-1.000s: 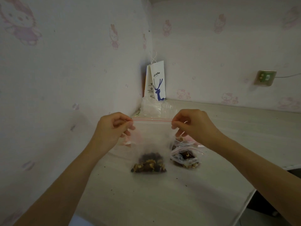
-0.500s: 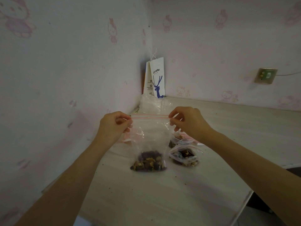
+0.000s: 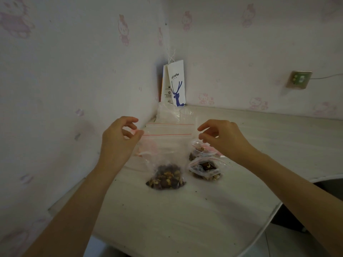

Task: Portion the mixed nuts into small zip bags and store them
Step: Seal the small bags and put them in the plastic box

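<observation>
Pale wood-grain bench point(image 3: 185, 219) set in a corner of pink-patterned wallpaper; a white paper bag printed with a blue deer point(image 3: 176, 84) stands at the back.

Risk: the small clear plastic zip bag with a red seal line point(image 3: 167, 145) stands upright on its load of brown mixed nuts point(image 3: 166, 179) with almost no support. Two red lines show apart at its top, so the mouth appears unsealed. If the film folds or the bag tips, nuts could spill onto the bench. A stray nudge could also knock it onto the two filled clear zip bags point(image 3: 205, 168) lying just to its right.

Position: the bag is between the two hands, its base on the bench. The left hand point(image 3: 118, 140) is loosely curled, one fingertip at the bag's upper left corner; whether it pinches the film cannot be told. The right hand point(image 3: 224, 138) hangs with relaxed, parted fingers, just beside the upper right corner and not touching it.
</observation>
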